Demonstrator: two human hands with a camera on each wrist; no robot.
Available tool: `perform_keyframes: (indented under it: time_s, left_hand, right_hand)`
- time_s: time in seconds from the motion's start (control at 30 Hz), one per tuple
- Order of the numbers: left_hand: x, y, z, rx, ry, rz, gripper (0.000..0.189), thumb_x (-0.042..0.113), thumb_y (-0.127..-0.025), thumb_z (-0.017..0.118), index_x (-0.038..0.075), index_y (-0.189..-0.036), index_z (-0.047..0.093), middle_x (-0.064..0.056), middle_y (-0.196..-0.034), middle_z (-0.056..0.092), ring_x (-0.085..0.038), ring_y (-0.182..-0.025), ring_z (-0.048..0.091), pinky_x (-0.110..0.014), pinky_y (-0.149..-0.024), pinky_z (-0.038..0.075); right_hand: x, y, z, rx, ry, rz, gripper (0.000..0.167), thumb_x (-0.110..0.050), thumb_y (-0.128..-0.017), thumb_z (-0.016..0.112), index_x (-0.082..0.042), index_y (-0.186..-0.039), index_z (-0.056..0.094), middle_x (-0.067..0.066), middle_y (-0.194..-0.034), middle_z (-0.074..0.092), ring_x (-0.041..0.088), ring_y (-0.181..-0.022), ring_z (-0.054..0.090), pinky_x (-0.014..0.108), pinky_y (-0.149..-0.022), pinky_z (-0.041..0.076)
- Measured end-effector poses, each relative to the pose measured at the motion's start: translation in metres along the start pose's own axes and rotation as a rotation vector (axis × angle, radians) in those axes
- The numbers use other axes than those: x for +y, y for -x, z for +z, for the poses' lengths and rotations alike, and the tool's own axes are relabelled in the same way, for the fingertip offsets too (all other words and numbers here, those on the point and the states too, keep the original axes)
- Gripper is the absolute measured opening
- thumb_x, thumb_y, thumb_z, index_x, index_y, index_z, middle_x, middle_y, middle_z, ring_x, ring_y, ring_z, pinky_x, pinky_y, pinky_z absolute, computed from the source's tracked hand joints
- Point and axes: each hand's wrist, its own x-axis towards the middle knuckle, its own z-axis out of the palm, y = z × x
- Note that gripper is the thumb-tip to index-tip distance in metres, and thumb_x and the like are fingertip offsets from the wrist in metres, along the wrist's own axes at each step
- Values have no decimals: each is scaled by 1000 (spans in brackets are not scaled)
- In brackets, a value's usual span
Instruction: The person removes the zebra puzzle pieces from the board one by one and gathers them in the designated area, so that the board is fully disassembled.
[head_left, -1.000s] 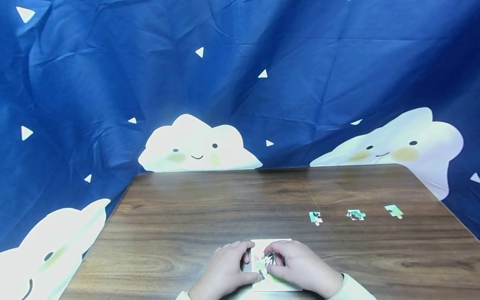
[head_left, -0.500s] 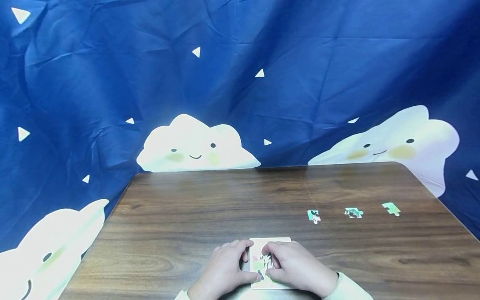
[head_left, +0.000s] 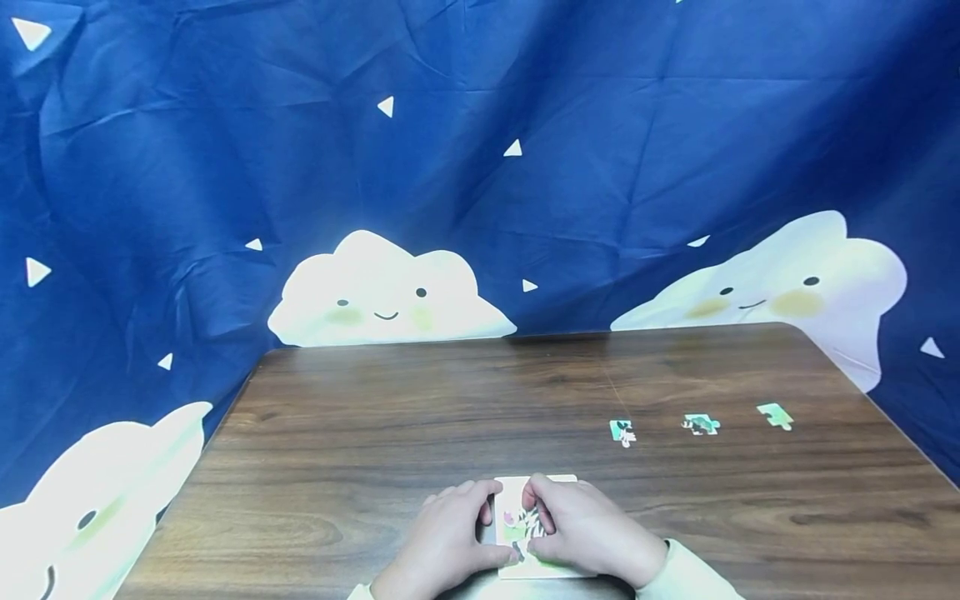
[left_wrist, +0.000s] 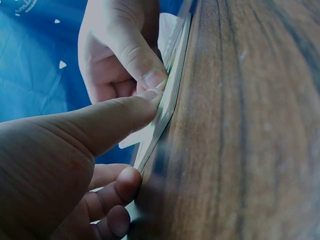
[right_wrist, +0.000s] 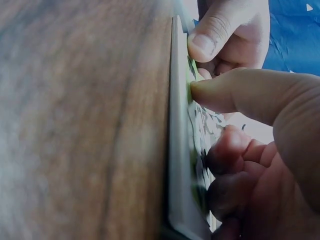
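A small square puzzle board point(head_left: 555, 572) with a pale border lies on the table near its front edge. Inside the frame are jigsaw pieces point(head_left: 529, 525) showing black-and-white stripes, green and pink. My left hand point(head_left: 442, 533) holds the board's left side, thumb over the face and fingers along the edge point(left_wrist: 134, 165). From the right, my right hand point(head_left: 592, 529) bends over the picture, with its thumb point(right_wrist: 215, 95) on the face and its curled fingers close by, pinching at a puzzle piece. The palm covers the board's right part.
Three loose jigsaw pieces lie in a row farther back on the right: a striped one point(head_left: 622, 432), a teal-and-dark one point(head_left: 701, 424) and a green one point(head_left: 775, 416). The brown wooden table point(head_left: 375, 417) ends at a blue cloth point(head_left: 450, 183) printed with clouds.
My right index finger has lifted and curled back a little over the picture. The left hand keeps its place on the board. The whole view has shifted slightly.
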Motion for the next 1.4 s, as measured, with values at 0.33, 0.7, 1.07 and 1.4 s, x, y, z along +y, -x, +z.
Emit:
perform_keyframes:
  time_s: [0.33, 0.7, 1.07, 1.4]
  left_hand:
    - [-1, 0, 1, -6, -3, -6, 72, 57, -68, 82, 16, -124, 63, 21, -83, 46, 0, -74, 44, -29, -75, 38]
    - [-1, -1, 1, -1, -17, -1, 73, 58, -68, 82, 16, -125, 63, 22, -83, 46, 1, -75, 44, -29, -77, 39]
    - [-3, 0, 2, 8, -28, 8, 73, 58, -69, 81, 16, -126, 63, 23, -83, 46, 1, -76, 45, -31, -80, 41]
    - [-3, 0, 2, -5, -15, 0, 73, 58, -69, 81, 17, -126, 63, 23, -83, 45, 1, -75, 44, -31, -79, 40]
  right_hand:
    - [1, -3, 4, 37, -58, 29, 33, -17, -71, 79, -27, -88, 53, -20, -73, 48, -2, -63, 41, 21, -59, 36]
    - [2, -5, 2, 19, -132, 80, 29, -11, -73, 78, -26, -86, 57, -16, -78, 55, 0, -67, 45, 24, -63, 38]
    - [1, -4, 2, 40, -99, 53, 22, -12, -75, 75, -23, -93, 68, -22, -78, 57, -1, -71, 50, 26, -68, 41]
    - [4, -3, 6, 144, -124, -23, 17, -8, -78, 72, -12, -94, 75, -18, -79, 56, -3, -66, 48, 19, -62, 43]
